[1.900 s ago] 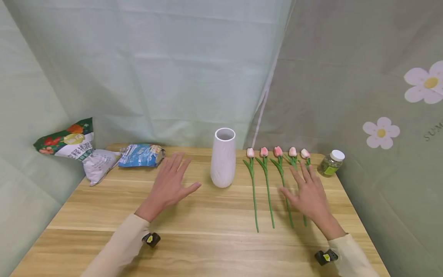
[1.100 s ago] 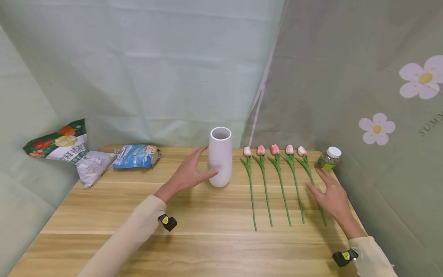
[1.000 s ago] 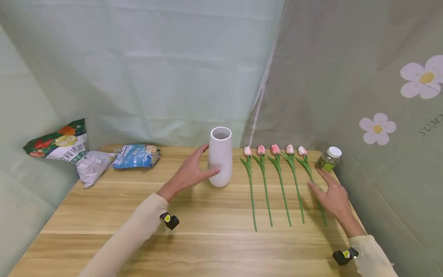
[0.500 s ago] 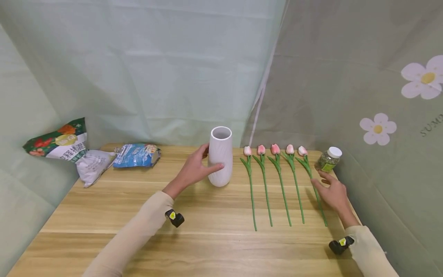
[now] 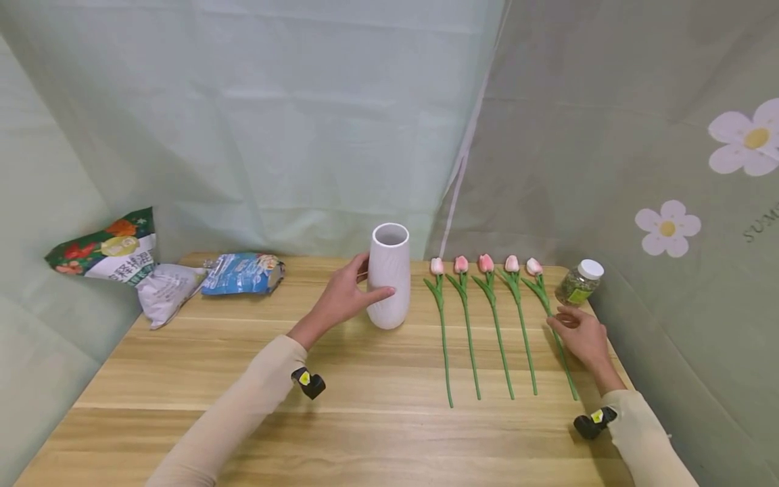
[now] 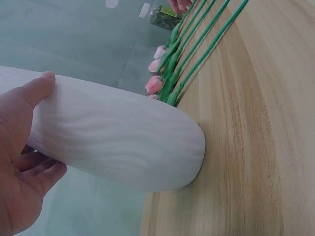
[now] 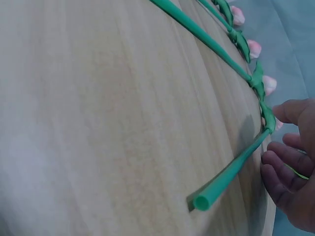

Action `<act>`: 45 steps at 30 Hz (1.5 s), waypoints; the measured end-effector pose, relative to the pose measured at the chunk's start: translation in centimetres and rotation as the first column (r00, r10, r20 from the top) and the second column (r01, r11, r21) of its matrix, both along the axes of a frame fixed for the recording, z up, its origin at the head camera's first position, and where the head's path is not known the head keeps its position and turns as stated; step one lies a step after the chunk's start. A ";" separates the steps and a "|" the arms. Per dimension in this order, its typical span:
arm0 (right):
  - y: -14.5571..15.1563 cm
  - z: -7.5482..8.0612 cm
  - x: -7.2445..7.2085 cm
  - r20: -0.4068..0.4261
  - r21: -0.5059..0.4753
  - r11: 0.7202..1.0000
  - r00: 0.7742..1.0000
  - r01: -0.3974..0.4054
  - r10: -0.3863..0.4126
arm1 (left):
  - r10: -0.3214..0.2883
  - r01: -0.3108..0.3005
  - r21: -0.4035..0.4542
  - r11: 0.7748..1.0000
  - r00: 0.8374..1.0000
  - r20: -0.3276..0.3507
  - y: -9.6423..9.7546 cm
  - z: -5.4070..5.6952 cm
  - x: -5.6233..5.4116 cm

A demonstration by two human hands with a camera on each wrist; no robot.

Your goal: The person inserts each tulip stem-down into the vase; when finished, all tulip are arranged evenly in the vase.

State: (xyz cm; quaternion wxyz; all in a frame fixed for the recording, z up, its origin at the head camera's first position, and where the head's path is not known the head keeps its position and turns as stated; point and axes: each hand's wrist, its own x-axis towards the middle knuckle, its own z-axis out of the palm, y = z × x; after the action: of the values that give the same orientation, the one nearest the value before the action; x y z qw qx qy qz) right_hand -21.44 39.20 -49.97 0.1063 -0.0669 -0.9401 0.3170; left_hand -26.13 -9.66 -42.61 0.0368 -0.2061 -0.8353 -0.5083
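Observation:
A white vase (image 5: 389, 287) with a wavy relief stands upright on the wooden table. My left hand (image 5: 347, 294) grips its left side, thumb across the front and fingers behind, as the left wrist view also shows on the vase (image 6: 123, 132). Several pink-and-white tulips with green stems lie in a row to the right. Over the rightmost tulip (image 5: 562, 358), my right hand (image 5: 584, 337) bends its fingers beside the upper stem. In the right wrist view the thumb and fingers of the right hand (image 7: 300, 162) stand apart around the stem (image 7: 231, 172), not closed on it.
A clear jar (image 5: 578, 284) with a white lid and dried green contents stands just beyond my right hand. At the back left lie a blue snack bag (image 5: 243, 274) and a green-and-white bag (image 5: 122, 250). Fabric walls border the table (image 5: 377, 419) behind and at the sides.
My left hand has moved right from the open table to the vase and taken hold of it. My right hand has moved right from above the tulips to the rightmost one, its fingers bending in.

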 end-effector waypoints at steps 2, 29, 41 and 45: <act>0.1 -0.2 -0.2 -0.005 0.009 1.000 1.000 0.003 -0.003 | -0.001 0.001 0.000 1.000 1.000 0.002 0.0 0.0 0.0; 0.5 -0.6 -1.8 0.075 0.031 0.998 0.996 0.048 -0.050 | -0.002 0.002 -0.003 1.000 1.000 -0.009 0.0 0.1 0.0; 0.7 0.9 -1.7 0.174 0.046 0.999 0.985 -0.019 0.010 | -0.010 0.010 -0.003 1.000 1.000 -0.028 -0.1 0.0 0.0; 0.8 1.1 -1.6 0.172 0.054 0.999 0.985 -0.006 -0.004 | -0.012 0.012 -0.008 1.000 1.000 -0.024 -0.1 0.1 0.0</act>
State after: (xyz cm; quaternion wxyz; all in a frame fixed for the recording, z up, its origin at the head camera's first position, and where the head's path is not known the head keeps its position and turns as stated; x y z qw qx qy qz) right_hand -22.99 39.98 -48.87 0.0266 -0.0905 -0.9540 0.2845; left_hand -26.10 -9.73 -42.56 0.0431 -0.2174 -0.8356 -0.5027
